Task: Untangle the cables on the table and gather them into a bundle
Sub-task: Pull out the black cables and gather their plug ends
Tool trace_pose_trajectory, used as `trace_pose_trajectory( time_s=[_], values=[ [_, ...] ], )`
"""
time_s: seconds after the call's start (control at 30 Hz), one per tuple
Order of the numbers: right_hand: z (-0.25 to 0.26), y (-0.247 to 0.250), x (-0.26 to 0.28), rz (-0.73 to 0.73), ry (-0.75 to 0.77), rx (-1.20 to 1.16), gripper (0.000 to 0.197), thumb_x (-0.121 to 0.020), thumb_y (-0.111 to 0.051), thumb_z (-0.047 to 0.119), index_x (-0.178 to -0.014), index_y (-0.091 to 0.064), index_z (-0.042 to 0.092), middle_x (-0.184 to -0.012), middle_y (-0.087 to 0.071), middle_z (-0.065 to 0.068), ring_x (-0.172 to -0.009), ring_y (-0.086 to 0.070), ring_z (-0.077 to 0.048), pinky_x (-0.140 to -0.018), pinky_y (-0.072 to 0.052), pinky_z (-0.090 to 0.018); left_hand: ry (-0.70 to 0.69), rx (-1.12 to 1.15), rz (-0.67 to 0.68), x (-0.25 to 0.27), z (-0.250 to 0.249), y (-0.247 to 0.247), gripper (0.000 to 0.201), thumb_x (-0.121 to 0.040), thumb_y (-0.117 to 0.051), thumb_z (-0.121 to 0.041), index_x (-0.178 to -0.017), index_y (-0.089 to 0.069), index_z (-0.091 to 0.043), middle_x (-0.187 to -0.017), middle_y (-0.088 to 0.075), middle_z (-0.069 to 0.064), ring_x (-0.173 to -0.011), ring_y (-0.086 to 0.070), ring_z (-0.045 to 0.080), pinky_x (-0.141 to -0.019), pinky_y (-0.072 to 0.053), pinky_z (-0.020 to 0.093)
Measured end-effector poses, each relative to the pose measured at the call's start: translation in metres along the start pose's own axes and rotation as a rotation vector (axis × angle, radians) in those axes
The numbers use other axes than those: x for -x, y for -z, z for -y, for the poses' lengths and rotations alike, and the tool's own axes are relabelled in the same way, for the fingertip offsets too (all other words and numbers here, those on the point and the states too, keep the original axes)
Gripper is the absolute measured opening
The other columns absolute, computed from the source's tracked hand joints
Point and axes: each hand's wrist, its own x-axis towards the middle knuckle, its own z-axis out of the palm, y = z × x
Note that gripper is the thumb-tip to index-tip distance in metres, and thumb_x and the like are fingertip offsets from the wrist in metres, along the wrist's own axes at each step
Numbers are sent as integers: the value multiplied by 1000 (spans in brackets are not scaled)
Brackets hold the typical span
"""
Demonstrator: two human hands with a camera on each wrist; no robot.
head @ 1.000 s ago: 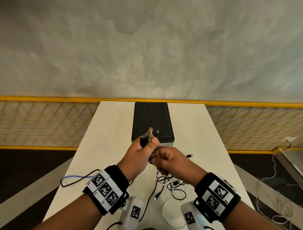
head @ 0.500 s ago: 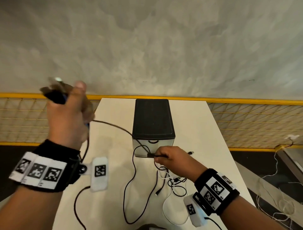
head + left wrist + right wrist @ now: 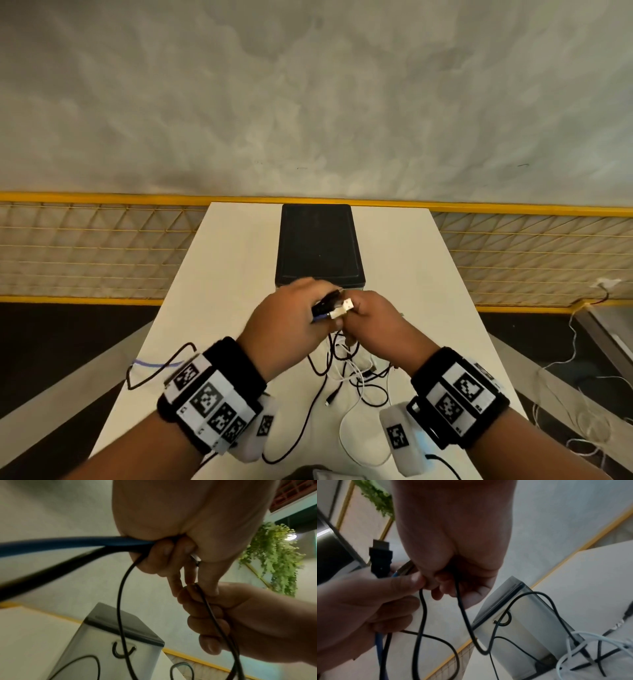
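Note:
Both hands meet above the middle of the white table [image 3: 428,274], in front of the black-topped box. My left hand [image 3: 318,310] grips a bunch of cable ends: a black USB plug [image 3: 381,561], a white plug [image 3: 344,306], a blue cable [image 3: 68,543] and a thick black cable [image 3: 51,569]. My right hand [image 3: 356,315] touches the left one and pinches a thin black cable [image 3: 462,608], which hangs in loops between the two hands. A tangle of black and white cables [image 3: 356,373] lies on the table below the hands.
A box [image 3: 320,246] with a black lid and a wire handle stands at the table's far middle. A black and blue cable loop [image 3: 154,364] hangs off the left edge. Yellow mesh fencing [image 3: 102,246] runs behind; loose white cords [image 3: 582,411] lie on the floor at right.
My left hand, raised high to the left half a second ago with the cable pulled taut, has come back to the centre against the right hand. The cable now hangs slack.

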Motion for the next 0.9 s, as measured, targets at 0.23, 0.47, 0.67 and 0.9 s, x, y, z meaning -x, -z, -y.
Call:
trace_pose_trajectory(
  time_s=[0.23,0.47,0.67,0.9],
  values=[
    [1,0,5,-20,-56,-65,22,-93,-58,19,-78,-68,31,-58,-66,-4,-56,-63,-13,-62,-52,-33,161,132,-11,-4,7,-1,15,-80,-77,-29,-80,-66,-19,-69,-63,-1,-66,-58,19,-65,-49,41],
    [-14,9,2,67,-20,197,28,-93,-59,32,-66,-55,34,-75,-68,1,-72,-64,-15,-70,-52,-36,319,77,-187,-7,34,63,23,-81,-78,-20,-71,-62,-33,-71,-63,-9,-69,-58,11,-58,-36,25],
    [-13,11,-2,5,-40,14,14,-95,-57,21,-85,-61,12,-83,-73,-5,-71,-65,0,-68,-48,-21,399,-32,-355,-3,57,90,13,-81,-78,-18,-88,-72,-9,-85,-71,12,-82,-63,33,-71,-46,38],
    [-16,15,4,-9,-51,107,16,-97,-54,28,-85,-61,20,-70,-64,2,-65,-67,-13,-59,-48,-20,473,-113,-460,-1,76,102,25,-85,-74,-19,-108,-72,-11,-102,-73,16,-95,-63,37,-74,-42,33]
  ],
)
